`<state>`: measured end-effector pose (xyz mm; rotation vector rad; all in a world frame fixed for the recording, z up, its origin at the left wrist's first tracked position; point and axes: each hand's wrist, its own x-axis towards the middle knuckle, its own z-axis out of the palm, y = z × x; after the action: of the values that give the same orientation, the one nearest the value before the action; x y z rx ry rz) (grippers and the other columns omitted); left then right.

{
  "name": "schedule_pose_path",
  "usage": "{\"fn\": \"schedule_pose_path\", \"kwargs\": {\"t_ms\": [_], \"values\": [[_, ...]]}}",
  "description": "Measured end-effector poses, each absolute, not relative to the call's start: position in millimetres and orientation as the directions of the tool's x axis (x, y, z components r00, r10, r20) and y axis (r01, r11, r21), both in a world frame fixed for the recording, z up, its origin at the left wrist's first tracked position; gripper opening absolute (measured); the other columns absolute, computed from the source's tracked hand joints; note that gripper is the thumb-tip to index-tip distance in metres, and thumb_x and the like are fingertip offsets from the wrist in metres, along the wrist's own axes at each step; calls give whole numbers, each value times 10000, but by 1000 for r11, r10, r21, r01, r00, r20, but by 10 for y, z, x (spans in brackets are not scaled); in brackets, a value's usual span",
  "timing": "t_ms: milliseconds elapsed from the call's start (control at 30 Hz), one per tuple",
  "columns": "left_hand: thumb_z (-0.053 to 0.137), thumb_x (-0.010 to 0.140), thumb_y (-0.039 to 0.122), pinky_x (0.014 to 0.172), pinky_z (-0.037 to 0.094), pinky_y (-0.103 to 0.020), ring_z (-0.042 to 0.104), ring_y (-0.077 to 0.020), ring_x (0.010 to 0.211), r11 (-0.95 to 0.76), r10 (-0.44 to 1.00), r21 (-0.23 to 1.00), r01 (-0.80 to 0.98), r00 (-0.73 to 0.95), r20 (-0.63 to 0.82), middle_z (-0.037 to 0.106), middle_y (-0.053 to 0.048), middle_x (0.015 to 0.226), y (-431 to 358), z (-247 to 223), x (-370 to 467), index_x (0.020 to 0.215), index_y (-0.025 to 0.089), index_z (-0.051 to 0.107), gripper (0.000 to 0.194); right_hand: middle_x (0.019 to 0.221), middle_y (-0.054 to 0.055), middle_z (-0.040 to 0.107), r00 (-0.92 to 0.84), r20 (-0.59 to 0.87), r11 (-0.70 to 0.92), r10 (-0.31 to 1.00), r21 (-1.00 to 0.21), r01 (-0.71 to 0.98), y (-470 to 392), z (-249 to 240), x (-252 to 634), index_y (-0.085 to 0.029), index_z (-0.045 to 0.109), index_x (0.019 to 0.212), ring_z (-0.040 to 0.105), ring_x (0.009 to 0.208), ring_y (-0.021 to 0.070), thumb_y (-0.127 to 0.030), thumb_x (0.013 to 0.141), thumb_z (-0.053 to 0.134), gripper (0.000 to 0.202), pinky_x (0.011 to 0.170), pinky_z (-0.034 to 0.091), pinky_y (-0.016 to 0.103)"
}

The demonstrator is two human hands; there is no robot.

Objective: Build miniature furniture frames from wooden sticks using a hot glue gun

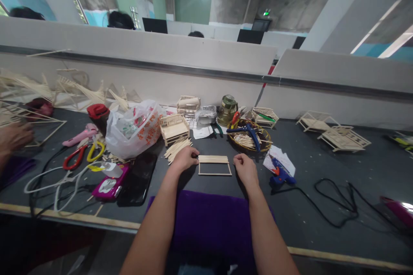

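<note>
A small rectangular frame of thin wooden sticks lies flat on the dark table, with several sticks laid side by side along its far part. At its left end is my left hand, fingers curled together and the tips at or very near the stick ends. My right hand is closed just off the right end, a narrow gap between its fingertips and the frame. Whatever either hand pinches is too small or hidden to see. Beside my left hand lies a pile of loose sticks. A purple cloth spreads below my forearms.
Behind stand a wicker basket of sticks, a stick-built model and a plastic bag. A blue glue gun with a black cord lies right; a black phone left. Another person's hand works far left.
</note>
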<state>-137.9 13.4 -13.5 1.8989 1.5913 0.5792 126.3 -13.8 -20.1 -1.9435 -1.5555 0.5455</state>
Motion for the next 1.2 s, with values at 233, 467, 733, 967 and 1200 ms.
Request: {"fn": "schedule_pose_path", "kwargs": {"t_ms": [233,467,733,967,1200], "values": [[656,691,111,697,433,-232,601,-140,767,-164,980,700,695,194,37,696,-43,865,144,-176,-1263,952,152,708,269,803,6,719,271,15,-174,963,-732,659,-119,-250,1259,-225,624,923,642,723,155,-213,816,440,214,655,421,241],[584,763,139,724,439,-239,624,-150,802,-63,997,666,743,83,2,720,-49,871,158,-152,-1304,860,162,725,172,828,2,723,288,36,-164,957,-751,640,-133,-207,1242,-225,625,940,649,791,153,-176,795,443,238,682,422,235],[577,777,167,753,430,-248,640,-173,861,-65,997,624,779,78,6,735,-48,908,-1,-80,-1291,854,189,747,188,778,-13,728,271,27,-157,962,-758,633,-172,-160,1201,-239,627,904,653,808,155,-161,786,455,223,686,413,229],[593,787,215,710,404,-263,623,-189,853,-98,995,569,817,74,65,721,-61,925,-143,-132,-1218,904,204,763,207,795,-10,733,283,21,-169,959,-759,629,-184,-163,1193,-233,628,916,651,788,149,-164,786,467,218,657,405,224],[604,780,224,706,391,-262,627,-192,871,-59,997,569,820,25,68,722,-55,932,-179,-114,-1168,909,209,760,204,796,-9,732,283,23,-165,959,-767,621,-210,-158,1180,-230,636,910,646,715,138,-167,788,464,221,652,417,225]]}}
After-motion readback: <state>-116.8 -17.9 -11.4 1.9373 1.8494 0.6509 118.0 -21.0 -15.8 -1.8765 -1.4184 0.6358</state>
